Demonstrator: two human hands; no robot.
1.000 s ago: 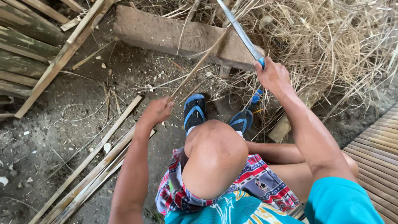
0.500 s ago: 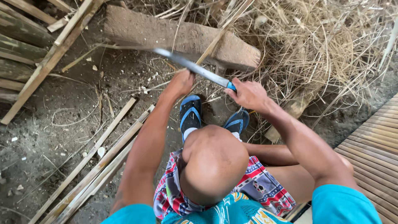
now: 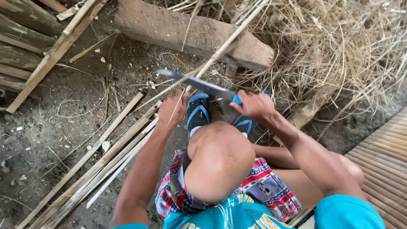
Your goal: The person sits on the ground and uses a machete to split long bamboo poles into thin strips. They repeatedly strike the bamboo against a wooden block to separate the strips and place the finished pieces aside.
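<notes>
Knee [image 3: 218,163] of the person sits nearest the camera, bent up in patterned shorts [image 3: 263,186], w/ both arms reaching past it toward the wood block [image 3: 190,32].

Right hand [image 3: 254,106] is closed tight round the blue handle of a long knife [image 3: 197,84]; blade runs out to the left, roughly level, betw. knee and block, edge meeting a thin bamboo strip [image 3: 224,44]. Right wrist is bent, forearm angled down from the shoulder at lower right.

Left hand [image 3: 171,111] is just left of the knife, fingers closed on the near end of the strip, arm nearly straight. Strip slants up and away, crossing over the block's right end into the dry straw pile [image 3: 330,46] behind it.

Feet in blue sandals [image 3: 198,111] are planted betw. knee and block, right under the blade.

Progress, as a judgement: approx. half a dozen split slats [image 3: 106,157] lie bundled on the dirt floor [image 3: 59,127] left of the knee, so a fair bit of splitting looks done; the strip in hand looks only partly worked, blade near its lower end. Shavings and chips scatter round the block.

Far left of the block, thicker bamboo poles [image 3: 25,29] are stacked. Right of the knee, a slatted bamboo platform [image 3: 386,148].
</notes>
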